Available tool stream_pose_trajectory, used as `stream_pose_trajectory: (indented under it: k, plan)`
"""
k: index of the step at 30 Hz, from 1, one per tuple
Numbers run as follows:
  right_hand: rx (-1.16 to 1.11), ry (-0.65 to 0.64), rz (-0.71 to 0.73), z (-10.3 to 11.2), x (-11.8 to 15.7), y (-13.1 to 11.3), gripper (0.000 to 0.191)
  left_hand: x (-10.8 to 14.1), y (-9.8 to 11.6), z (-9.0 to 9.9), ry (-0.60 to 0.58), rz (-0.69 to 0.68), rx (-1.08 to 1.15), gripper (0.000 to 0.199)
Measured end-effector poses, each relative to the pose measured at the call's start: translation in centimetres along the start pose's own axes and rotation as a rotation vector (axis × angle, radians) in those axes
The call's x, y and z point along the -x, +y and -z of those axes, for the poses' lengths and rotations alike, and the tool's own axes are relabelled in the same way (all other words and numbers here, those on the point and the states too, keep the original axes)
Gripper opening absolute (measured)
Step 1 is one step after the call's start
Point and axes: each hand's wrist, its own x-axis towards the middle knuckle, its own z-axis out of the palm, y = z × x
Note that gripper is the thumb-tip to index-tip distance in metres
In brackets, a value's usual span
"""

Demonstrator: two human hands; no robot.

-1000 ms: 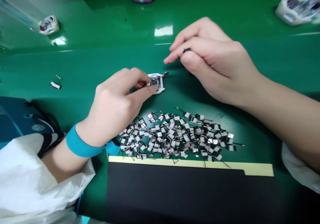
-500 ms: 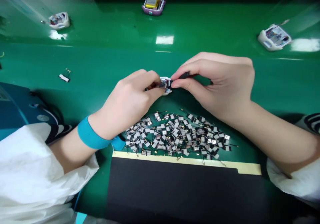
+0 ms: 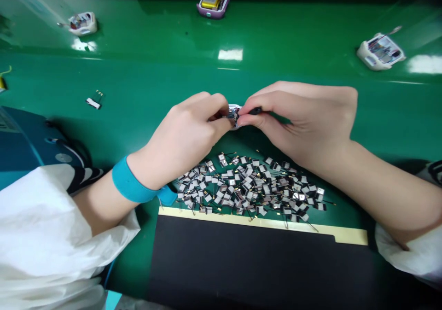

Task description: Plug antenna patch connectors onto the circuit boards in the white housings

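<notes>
Both hands have closed in until their fingertips almost meet. The left hand (image 3: 183, 144) has its grip clamped on a small white-framed circuit module (image 3: 235, 115), just above the centre of the frame, and the right hand (image 3: 304, 121) pinches a small black piece (image 3: 255, 111) right beside it. Below them lies a heap of tiny antenna patches with thin leads (image 3: 248, 185), then a black mat (image 3: 258, 259) edged with cream tape. Along the green bench (image 3: 311, 38), a purple holder (image 3: 213, 6) sits at top centre and a white holder (image 3: 380, 52) at upper right.

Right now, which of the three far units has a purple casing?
The middle unit, with a yellow battery; the left unit and right unit are white.
</notes>
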Motion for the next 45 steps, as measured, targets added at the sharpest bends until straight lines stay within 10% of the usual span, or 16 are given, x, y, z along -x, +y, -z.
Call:
stream_pose_trajectory:
  k: [23, 29, 38, 45]
  plan:
    - [-0.261, 0.071, -0.019, -1.3, -0.6, 0.7, 0.015, 0.2, -0.6, -0.5, 0.075, -0.122, -0.126, 0.024]
    - [-0.502, 0.239, -0.321, -1.0, -0.3, 1.3, 0.014, 0.7, 0.1, -0.1, 0.083, 0.019, -0.105, 0.025]
    - [-0.236, -0.125, -0.172, -1.2, -0.1, 1.6, 0.013, 1.8, 0.1, -0.7, 0.116, 0.156, 0.587, 0.048]
    - [-0.188, -0.221, -0.094, -1.4, -0.8, 1.4, 0.016, 0.9, -2.4, 0.4, 0.01, 0.121, 0.449, 0.065]
